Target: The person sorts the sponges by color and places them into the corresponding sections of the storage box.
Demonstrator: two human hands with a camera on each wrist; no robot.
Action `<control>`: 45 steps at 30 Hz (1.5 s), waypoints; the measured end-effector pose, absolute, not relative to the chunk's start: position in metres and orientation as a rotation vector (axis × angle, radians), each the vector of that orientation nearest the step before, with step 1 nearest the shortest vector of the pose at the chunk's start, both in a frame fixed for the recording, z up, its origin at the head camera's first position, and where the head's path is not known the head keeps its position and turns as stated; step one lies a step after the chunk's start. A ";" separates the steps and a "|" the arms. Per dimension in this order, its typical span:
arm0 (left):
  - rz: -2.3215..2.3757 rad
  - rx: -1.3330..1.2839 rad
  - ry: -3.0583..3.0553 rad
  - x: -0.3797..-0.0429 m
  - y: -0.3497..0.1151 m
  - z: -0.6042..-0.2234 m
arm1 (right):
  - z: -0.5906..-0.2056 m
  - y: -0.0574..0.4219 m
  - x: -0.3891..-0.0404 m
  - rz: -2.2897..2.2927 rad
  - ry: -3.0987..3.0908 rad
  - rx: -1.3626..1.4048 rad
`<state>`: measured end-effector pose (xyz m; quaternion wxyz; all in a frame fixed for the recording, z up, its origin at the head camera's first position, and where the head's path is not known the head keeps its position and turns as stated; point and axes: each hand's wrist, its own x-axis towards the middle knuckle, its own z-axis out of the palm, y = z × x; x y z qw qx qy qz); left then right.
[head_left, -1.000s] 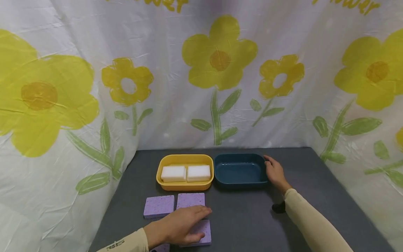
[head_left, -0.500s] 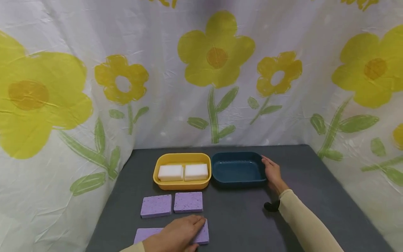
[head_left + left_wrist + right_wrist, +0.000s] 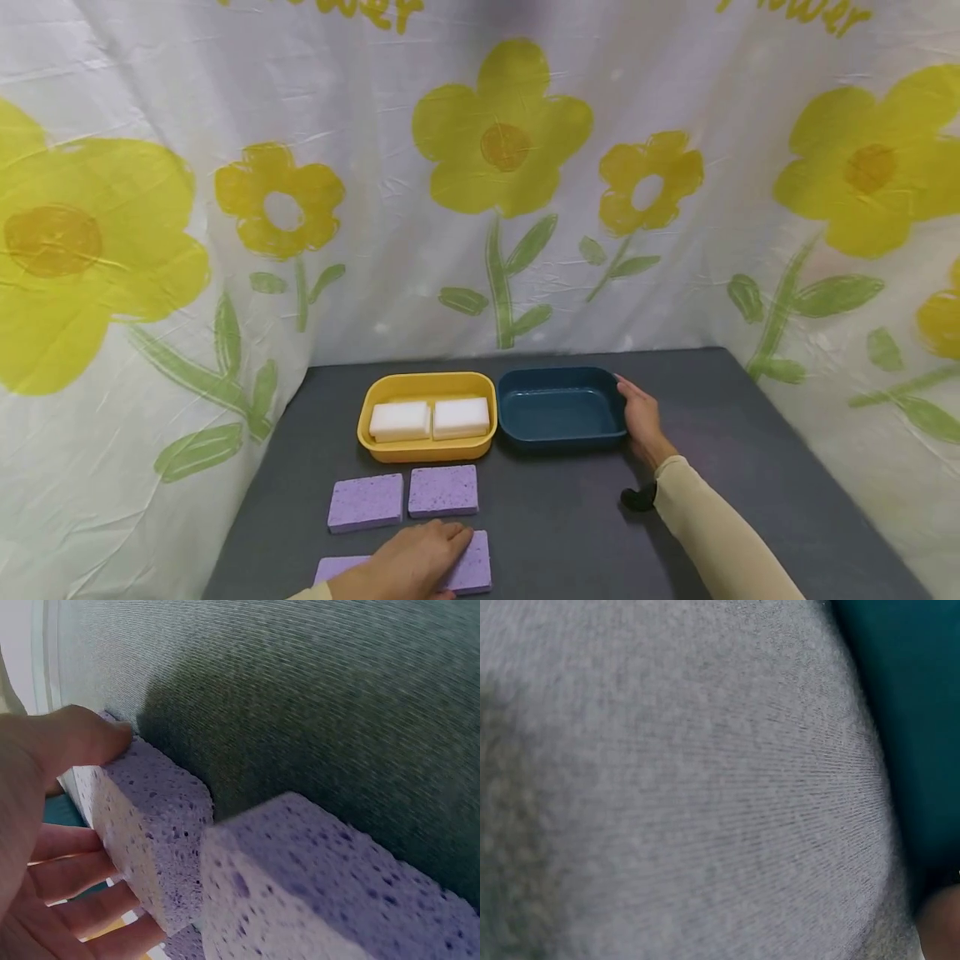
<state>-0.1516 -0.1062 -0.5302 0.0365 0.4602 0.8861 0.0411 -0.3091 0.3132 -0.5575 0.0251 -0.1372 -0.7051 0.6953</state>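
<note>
My left hand point(image 3: 408, 560) grips a purple sponge point(image 3: 471, 567) at the front right of a group of purple sponges. In the left wrist view, the thumb lies on one narrow side of that sponge point(image 3: 161, 817) and the fingers reach along its other side. Another sponge point(image 3: 337, 877) lies beside it. My right hand point(image 3: 643, 421) holds the right end of a dark blue oblong container point(image 3: 562, 417), fingers around its far corner; the thumb is mostly hidden. Only a blurred bit of skin and the container's wall point(image 3: 907, 735) show in the right wrist view.
Left of the blue container, nearly touching it, stands a yellow container point(image 3: 427, 450) holding two white sponges point(image 3: 461, 417). Two purple sponges point(image 3: 442, 490) lie in front of it on the dark tabletop point(image 3: 562, 525). A flowered curtain point(image 3: 390, 317) closes off the back and sides.
My left hand has come down from hovering over the front right purple sponge and now grips it. The right hand keeps its place at the blue container. The head view has shifted slightly.
</note>
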 end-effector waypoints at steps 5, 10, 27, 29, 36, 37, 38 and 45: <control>0.148 1.425 2.711 -0.153 -0.110 -0.521 | -0.557 0.311 -0.311 2.192 -2.116 -0.445; 0.248 1.447 2.675 -0.161 -0.107 -0.502 | -0.557 0.311 -0.312 2.193 -2.106 -0.473; 0.262 1.444 2.853 -0.223 -0.058 -0.449 | -0.559 0.312 -0.313 2.076 -2.165 -0.459; 0.284 1.440 2.857 -0.229 -0.050 -0.447 | -0.559 0.313 -0.312 2.054 -2.195 -0.452; 0.334 1.353 2.835 -0.256 -0.028 -0.443 | -0.560 0.310 -0.310 2.066 -2.171 -0.471; 0.330 1.335 2.835 -0.260 -0.025 -0.443 | -0.560 0.310 -0.310 2.065 -2.176 -0.465; 0.329 1.321 2.834 -0.265 -0.022 -0.444 | -0.560 0.310 -0.309 2.062 -2.181 -0.461; 0.373 1.241 2.835 -0.295 0.001 -0.440 | -0.560 0.311 -0.311 2.047 -2.189 -0.462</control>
